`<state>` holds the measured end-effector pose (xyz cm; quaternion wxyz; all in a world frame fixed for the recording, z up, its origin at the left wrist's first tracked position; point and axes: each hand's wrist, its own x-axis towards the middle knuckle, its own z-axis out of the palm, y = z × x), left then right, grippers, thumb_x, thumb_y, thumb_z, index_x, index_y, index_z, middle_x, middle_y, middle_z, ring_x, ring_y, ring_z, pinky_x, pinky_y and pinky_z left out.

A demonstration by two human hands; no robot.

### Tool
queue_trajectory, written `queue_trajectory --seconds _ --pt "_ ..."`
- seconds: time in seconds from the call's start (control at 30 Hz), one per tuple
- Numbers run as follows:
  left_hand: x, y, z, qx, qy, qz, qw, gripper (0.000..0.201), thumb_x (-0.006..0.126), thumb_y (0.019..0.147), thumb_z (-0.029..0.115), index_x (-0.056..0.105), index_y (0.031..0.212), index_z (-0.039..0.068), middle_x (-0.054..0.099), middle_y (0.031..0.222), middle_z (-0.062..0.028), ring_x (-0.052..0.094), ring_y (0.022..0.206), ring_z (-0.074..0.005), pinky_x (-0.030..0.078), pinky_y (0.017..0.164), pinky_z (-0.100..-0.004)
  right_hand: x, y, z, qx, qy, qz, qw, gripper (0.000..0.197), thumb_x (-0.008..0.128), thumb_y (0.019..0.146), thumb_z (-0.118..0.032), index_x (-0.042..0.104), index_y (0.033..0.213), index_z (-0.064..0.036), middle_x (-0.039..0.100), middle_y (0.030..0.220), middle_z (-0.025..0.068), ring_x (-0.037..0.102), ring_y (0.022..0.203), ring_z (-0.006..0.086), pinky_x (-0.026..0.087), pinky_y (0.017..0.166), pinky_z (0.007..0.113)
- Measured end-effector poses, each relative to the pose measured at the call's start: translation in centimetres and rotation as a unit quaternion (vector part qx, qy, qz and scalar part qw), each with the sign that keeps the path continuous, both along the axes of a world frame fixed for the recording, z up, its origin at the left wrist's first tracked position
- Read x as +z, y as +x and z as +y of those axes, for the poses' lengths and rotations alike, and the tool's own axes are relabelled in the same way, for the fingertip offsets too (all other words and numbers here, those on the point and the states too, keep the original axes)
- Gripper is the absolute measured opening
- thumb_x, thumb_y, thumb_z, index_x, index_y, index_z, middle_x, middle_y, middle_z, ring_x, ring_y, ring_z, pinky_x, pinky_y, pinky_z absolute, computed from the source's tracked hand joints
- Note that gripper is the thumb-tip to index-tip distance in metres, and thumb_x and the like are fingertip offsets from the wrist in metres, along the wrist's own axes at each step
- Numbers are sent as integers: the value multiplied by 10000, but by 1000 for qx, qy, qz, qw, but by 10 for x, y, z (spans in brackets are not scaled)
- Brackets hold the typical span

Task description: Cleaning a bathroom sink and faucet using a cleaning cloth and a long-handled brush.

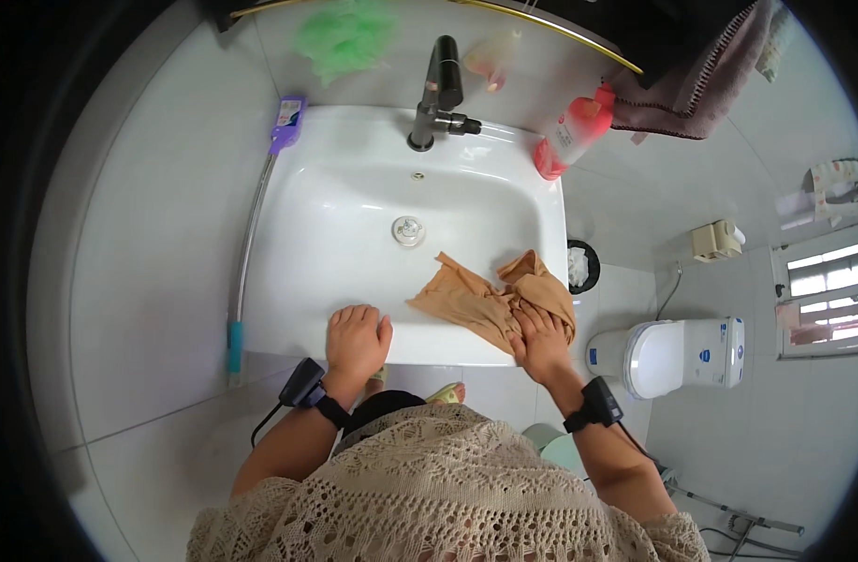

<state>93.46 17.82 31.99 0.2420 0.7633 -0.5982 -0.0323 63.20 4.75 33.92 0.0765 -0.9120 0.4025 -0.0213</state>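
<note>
A tan-brown cloth (476,304) lies rumpled over the front right corner of the white sink (326,215). One flap reaches into the basin and another part bunches up at the right rim. My right hand (541,339) is pressed down on the bunched part, its fingers bent into the folds; the fingertips are partly hidden by the fabric. On the sink's front rim, left of the cloth, my left hand (356,337) rests flat with its fingers out and the thumb apart, holding nothing. Both wrists wear black strapped devices with cables.
Behind the basin stands a dark faucet (433,98). A pink-and-clear bottle (574,134) sits at the back right corner. Along the left rim are a purple bottle (287,125) and a long-handled tool (251,234). A bin (583,267) and toilet (655,360) stand to the right.
</note>
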Motion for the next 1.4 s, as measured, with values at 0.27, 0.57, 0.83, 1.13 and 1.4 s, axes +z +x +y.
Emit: queue_trajectory --seconds 0.27,0.57,0.83,1.13,1.4 --pt "2 -1 9 -8 -31 16 999 276 565 870 218 596 1061 22 608 1097 -129 571 1013 -297 428 885 -409 13 142 36 54 284 -12 957 529 522 909 -391 543 1238 22 566 1268 208 526 1170 371 383 1027 440" --pt "-1 26 23 41 -71 139 987 257 570 877 182 603 1072 17 574 1196 -134 557 1067 -325 433 906 -435 -17 88 12 19 155 -104 982 226 545 883 -212 677 888 -28 670 877 186 630 870 365 473 836 472" --pt "6 35 22 42 -30 22 998 172 595 852 177 636 914 22 636 998 -116 589 933 -303 446 843 -420 -14 103 -155 -451 327 -466 688 210 454 941 -133 623 967 -11 650 915 148 656 791 330 543 637 427" --pt "6 31 13 20 -34 37 999 128 601 798 142 619 850 27 633 895 -106 593 875 -296 456 805 -416 -72 232 -229 -531 366 -684 341 206 452 907 -239 534 865 -55 550 850 62 534 702 213 453 581 371" --pt "14 32 11 10 -23 30 999 134 600 782 142 595 857 31 621 925 -105 583 902 -296 457 807 -418 -109 367 -182 -521 465 -614 369 126 466 917 -250 529 982 -163 525 921 27 515 771 181 456 653 339"
